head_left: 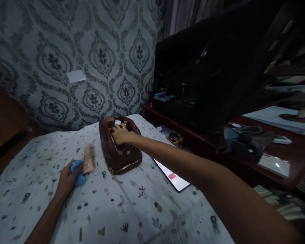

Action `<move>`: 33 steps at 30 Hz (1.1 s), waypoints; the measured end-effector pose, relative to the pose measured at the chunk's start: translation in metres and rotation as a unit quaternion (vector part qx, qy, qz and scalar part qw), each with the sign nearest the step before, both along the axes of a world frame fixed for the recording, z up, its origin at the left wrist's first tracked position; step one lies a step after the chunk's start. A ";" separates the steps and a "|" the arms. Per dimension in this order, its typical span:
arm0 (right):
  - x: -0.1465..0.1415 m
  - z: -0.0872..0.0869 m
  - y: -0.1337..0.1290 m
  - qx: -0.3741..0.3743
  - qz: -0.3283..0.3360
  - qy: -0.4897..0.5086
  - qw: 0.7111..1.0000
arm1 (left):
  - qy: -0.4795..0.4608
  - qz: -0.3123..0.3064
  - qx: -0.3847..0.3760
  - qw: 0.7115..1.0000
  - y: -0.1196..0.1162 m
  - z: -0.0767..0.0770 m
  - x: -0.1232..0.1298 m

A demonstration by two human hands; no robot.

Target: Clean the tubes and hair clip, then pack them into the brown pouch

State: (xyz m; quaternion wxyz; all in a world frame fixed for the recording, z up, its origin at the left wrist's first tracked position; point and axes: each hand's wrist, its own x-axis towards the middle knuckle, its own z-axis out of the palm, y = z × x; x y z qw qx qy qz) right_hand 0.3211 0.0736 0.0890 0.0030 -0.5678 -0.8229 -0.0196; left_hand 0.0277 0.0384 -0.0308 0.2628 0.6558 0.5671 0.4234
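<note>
Clock directions: 12 points to the top of the view.

Left hand [67,176], 8 o'clock of view centre: fingers closed on a crumpled blue cloth [78,179], bunched probably so that one grip contains it. The wrist lies low over the patterned sheet [99,210], which likely steadies the hand.

Tube [87,158], 2 o'clock of the left hand: lies just beside the cloth, long axis near 12–6. Whether the two touch cannot be told. Laid flat, it should not topple.

Brown bag [128,154], between 2 and 3 o'clock of the tube: rests on the sheet, unzipped, mouth upward, presumably for access from above.

Right hand [120,134], well apart from the left: inserted in the bag mouth, forearm entering from 4 o'clock. Fingertips are partly hidden among the contents; a grip cannot be confirmed.

Lit device [178,183], 4 o'clock of the bag: lies face up, partly covered by the forearm, its display readable from above.
</note>
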 end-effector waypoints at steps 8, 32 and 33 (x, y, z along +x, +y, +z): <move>0.007 -0.006 0.003 0.034 0.008 0.028 0.999 | -0.009 0.008 -0.007 1.000 -0.003 0.005 0.005; -0.002 0.028 0.023 -0.012 0.002 0.088 0.996 | 0.031 0.018 -0.022 0.999 -0.006 0.009 0.007; -0.001 0.029 0.023 -0.014 0.004 0.091 0.996 | 0.031 0.018 -0.023 0.999 -0.006 0.009 0.007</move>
